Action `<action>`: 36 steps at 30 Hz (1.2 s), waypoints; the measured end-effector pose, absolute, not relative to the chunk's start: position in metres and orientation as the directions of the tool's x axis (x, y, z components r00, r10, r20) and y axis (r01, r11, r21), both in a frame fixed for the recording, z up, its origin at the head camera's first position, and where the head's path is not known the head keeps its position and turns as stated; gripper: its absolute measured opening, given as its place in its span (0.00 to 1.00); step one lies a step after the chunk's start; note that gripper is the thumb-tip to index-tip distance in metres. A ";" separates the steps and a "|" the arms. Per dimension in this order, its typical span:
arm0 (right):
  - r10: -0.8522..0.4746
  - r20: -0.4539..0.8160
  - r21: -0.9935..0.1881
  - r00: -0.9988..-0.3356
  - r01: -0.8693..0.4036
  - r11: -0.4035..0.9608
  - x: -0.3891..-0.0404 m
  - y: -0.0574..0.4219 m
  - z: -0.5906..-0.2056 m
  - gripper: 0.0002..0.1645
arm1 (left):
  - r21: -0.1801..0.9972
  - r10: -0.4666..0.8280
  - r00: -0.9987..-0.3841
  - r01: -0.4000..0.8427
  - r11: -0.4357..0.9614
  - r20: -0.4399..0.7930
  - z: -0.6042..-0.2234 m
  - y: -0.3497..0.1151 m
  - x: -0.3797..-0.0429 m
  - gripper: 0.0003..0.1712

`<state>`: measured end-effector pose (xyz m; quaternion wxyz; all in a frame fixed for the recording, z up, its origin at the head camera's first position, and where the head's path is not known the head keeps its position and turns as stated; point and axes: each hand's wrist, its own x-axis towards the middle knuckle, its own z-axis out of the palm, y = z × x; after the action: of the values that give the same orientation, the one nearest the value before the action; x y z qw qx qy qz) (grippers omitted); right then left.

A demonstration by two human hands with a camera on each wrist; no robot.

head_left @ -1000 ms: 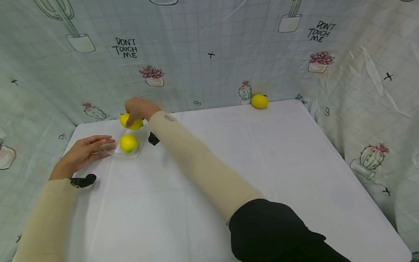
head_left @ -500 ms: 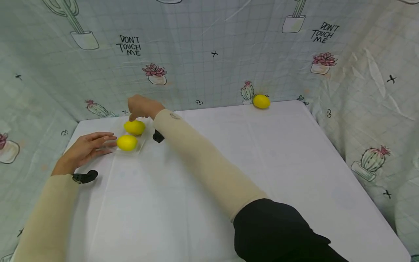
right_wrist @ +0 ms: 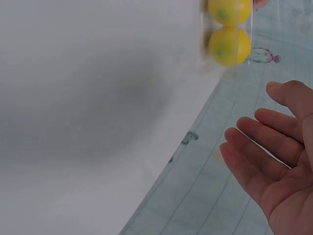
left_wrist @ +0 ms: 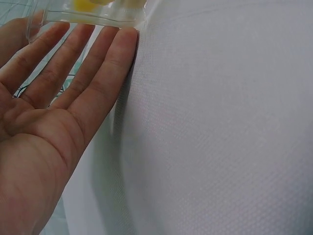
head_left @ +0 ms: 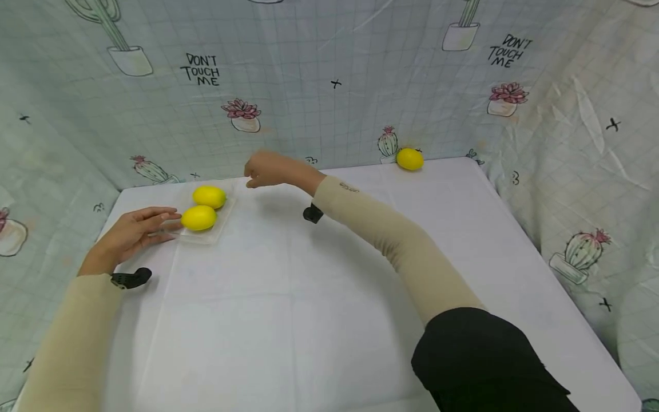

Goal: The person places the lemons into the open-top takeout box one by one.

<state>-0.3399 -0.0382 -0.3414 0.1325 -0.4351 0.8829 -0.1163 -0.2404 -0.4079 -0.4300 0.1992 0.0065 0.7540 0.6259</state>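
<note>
Two lemons, a rear one [head_left: 209, 197] and a front one [head_left: 198, 218], lie side by side in a clear plastic container [head_left: 206, 238] at the table's far left. My left hand [head_left: 133, 236] is at the container's left side; in the left wrist view its straight fingertips touch the clear wall [left_wrist: 93, 18]. My right hand [head_left: 273, 169] is in the air to the right of the container, holding nothing. In the right wrist view that hand [right_wrist: 279, 156] shows relaxed, spread fingers, apart from the lemons. A third lemon [head_left: 409, 159] sits at the table's back edge, further right.
A white cloth covers the table [head_left: 334, 320]. Behind it and along the sides hangs a printed curtain [head_left: 309, 103] with cactus drawings, close against the back edge. A black wrist strap mount [head_left: 133, 278] projects from the left wrist.
My right hand has let go of the rear lemon, leaving it in the container beside the other, and has moved right. The left hand has stayed at the container's side.
</note>
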 end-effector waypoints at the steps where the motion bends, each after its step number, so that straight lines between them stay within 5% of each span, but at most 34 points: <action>1: -0.800 -0.121 -0.329 -0.588 -0.736 0.591 -0.339 -0.028 -0.342 0.23 | 0.946 0.259 -0.920 -0.240 0.217 -0.293 -0.430 -0.408 -0.241 0.32; 26: -0.480 -0.023 -0.387 -0.877 -0.435 0.813 -0.311 0.210 -0.379 0.22 | 0.942 0.237 -0.923 -0.253 0.222 -0.304 -0.427 -0.410 -0.240 0.31; 36: -0.371 0.010 -0.370 -0.929 -0.348 0.861 -0.308 0.283 -0.386 0.21 | 0.928 0.222 -0.922 -0.255 0.272 -0.318 -0.427 -0.408 -0.241 0.34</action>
<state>-0.3078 0.2830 -0.3860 0.0310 -0.1863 0.9642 -0.1861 -0.2407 -0.4077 -0.4266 0.1974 -0.0107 0.7728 0.6031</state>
